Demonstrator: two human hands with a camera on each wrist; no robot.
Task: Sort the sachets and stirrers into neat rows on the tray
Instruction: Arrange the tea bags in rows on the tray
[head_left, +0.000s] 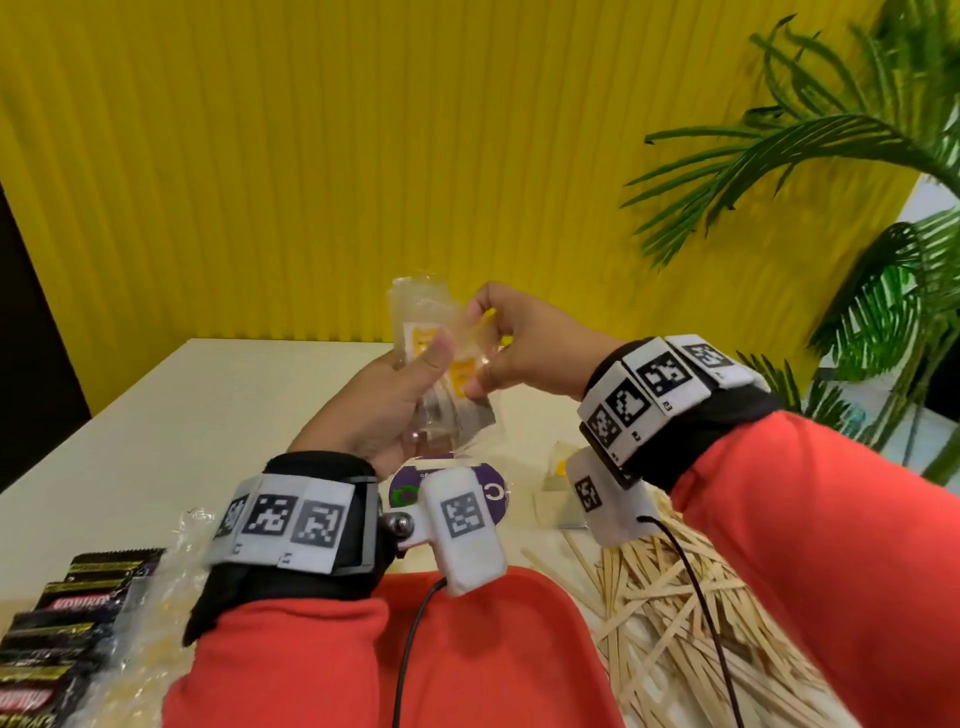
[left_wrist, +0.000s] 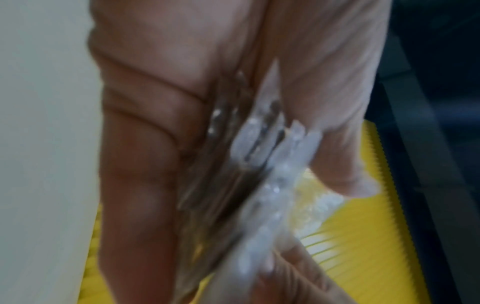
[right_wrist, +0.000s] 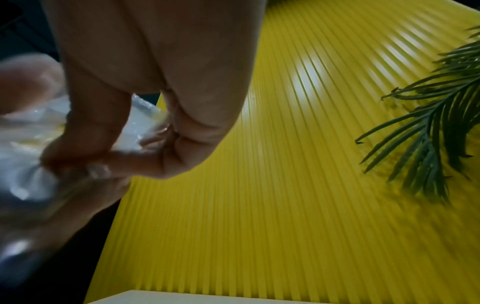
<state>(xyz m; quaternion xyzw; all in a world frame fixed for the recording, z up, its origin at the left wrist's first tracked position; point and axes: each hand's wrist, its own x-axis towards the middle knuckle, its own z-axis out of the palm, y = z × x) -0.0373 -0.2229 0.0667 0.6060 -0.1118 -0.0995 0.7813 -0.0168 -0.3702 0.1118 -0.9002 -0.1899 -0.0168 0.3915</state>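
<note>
Both hands are raised above the white table (head_left: 156, 415) and hold a clear plastic packet of sachets (head_left: 431, 332) with yellow labels. My left hand (head_left: 395, 395) grips its lower part, thumb across the front; the blurred left wrist view shows several clear sachets (left_wrist: 259, 160) edge-on between thumb and fingers. My right hand (head_left: 498, 343) pinches the packet's upper right side, seen as crumpled plastic (right_wrist: 140, 131) in the right wrist view. The red tray (head_left: 493, 649) lies below my wrists. Wooden stirrers (head_left: 675, 613) lie in a loose heap to its right. Dark sachets (head_left: 67, 623) sit at the lower left.
A purple round-printed packet (head_left: 488, 488) lies beyond the tray. A clear sachet with a yellow label (head_left: 558, 478) rests near the stirrers. Crumpled clear wrap (head_left: 171, 571) lies by the dark sachets. A ribbed yellow wall (head_left: 311, 156) stands behind, with a green plant (head_left: 857, 182) at right.
</note>
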